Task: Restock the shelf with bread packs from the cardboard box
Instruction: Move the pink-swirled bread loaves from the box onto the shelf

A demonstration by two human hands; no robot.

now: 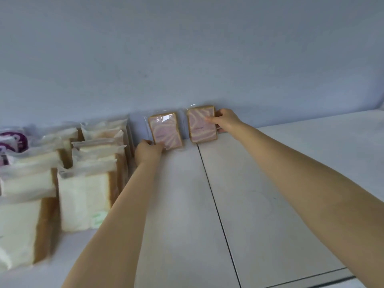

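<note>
Two clear-wrapped packs of pink-and-cream swirled bread stand against the back wall of the white shelf (270,183). My left hand (147,151) grips the lower left corner of the left swirl pack (165,129). My right hand (225,121) holds the right edge of the right swirl pack (202,123), thumb across its front. Both packs lean upright with their bases on the shelf, a small gap between them. The cardboard box is out of view.
Rows of white sliced-bread packs (85,200) fill the shelf's left side, front to back. A purple-printed pack (14,141) sits at the far left. A dark seam (216,206) runs across the shelf boards. The shelf's right portion is bare white surface.
</note>
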